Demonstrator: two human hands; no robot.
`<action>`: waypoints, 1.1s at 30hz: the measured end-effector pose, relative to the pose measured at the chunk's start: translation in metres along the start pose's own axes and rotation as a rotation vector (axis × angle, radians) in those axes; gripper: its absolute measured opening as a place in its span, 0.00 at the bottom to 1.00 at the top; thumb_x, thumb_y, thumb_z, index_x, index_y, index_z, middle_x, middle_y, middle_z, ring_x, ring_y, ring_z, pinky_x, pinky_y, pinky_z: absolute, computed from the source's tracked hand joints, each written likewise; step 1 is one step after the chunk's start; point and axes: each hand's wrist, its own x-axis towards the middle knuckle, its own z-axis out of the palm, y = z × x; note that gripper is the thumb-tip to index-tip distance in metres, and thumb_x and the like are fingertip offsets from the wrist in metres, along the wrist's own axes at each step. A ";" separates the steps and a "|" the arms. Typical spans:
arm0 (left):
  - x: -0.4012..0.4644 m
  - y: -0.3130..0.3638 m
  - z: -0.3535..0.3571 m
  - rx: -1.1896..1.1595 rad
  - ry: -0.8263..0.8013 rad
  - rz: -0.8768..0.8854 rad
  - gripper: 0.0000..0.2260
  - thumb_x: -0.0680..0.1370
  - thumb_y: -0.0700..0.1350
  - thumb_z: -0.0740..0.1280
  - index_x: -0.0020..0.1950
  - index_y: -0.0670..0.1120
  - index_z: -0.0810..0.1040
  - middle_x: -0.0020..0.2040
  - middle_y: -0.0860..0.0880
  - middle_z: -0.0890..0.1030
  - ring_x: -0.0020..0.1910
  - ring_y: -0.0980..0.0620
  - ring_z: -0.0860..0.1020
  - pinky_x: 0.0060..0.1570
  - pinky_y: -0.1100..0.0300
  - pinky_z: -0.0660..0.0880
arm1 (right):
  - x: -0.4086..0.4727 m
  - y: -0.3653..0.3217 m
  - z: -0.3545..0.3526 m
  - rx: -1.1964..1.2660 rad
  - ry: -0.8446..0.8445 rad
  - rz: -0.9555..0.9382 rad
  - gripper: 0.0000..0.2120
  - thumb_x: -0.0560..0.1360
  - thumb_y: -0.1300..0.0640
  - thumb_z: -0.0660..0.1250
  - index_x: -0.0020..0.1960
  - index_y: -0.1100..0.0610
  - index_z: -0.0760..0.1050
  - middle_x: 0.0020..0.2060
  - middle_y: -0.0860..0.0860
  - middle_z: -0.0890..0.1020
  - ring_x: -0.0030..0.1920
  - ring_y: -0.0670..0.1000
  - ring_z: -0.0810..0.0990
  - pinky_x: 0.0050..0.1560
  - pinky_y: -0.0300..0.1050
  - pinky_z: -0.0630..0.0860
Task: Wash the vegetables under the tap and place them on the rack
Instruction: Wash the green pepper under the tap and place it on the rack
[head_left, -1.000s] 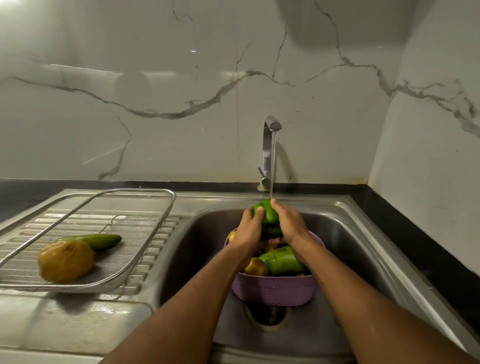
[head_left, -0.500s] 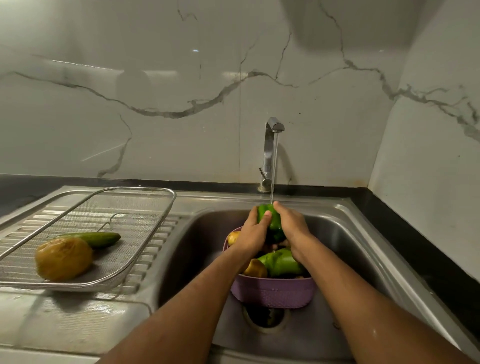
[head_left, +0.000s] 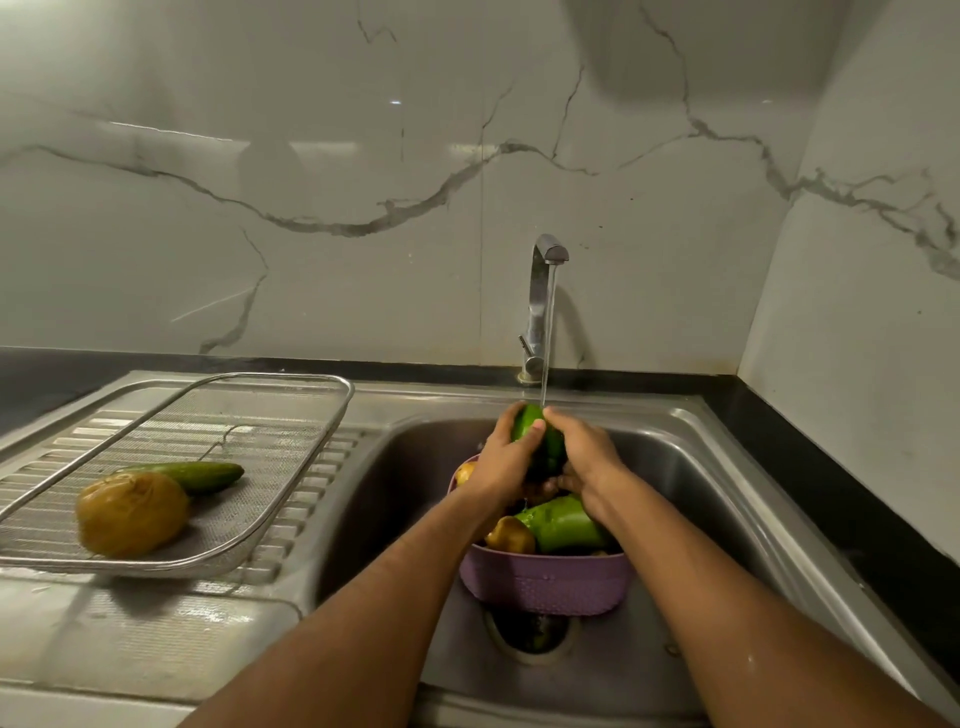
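Both hands on it now: left hand (head_left: 506, 457) and right hand (head_left: 584, 457) wrap the green pepper (head_left: 540, 441) from either side, fingers curled round it, right under the stream from the tap (head_left: 543, 291), above the purple basket (head_left: 545, 582) in the sink (head_left: 727, 467). More vegetables wait in that basket. Over on the rack (head_left: 291, 415), a cucumber (head_left: 200, 475) and a yellow vegetable (head_left: 132, 514) already sit. The risk? Wet, glossy skin: a loose grip and the pepper likely slips, dropping into the basket or the sink. Water may also splash off it. No brand, label or writing can be read anywhere.
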 end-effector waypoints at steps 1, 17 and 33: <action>0.002 -0.001 0.000 -0.057 0.001 -0.029 0.20 0.86 0.49 0.62 0.76 0.61 0.66 0.71 0.42 0.71 0.63 0.42 0.77 0.56 0.41 0.82 | -0.001 0.000 0.000 0.011 -0.007 -0.017 0.14 0.80 0.47 0.70 0.61 0.53 0.80 0.53 0.59 0.84 0.54 0.60 0.84 0.40 0.50 0.82; 0.006 -0.007 -0.006 0.131 -0.019 -0.035 0.30 0.84 0.53 0.65 0.82 0.63 0.53 0.73 0.45 0.66 0.68 0.40 0.74 0.51 0.53 0.83 | -0.003 -0.002 0.000 0.035 -0.008 -0.144 0.12 0.83 0.54 0.65 0.64 0.49 0.82 0.55 0.52 0.82 0.55 0.54 0.80 0.52 0.53 0.82; 0.012 -0.017 -0.022 0.638 0.001 0.260 0.39 0.77 0.54 0.74 0.83 0.54 0.57 0.73 0.49 0.72 0.69 0.50 0.74 0.69 0.49 0.74 | 0.000 0.002 -0.003 -0.008 0.068 -0.209 0.14 0.77 0.48 0.74 0.61 0.50 0.84 0.53 0.49 0.85 0.51 0.49 0.82 0.41 0.44 0.77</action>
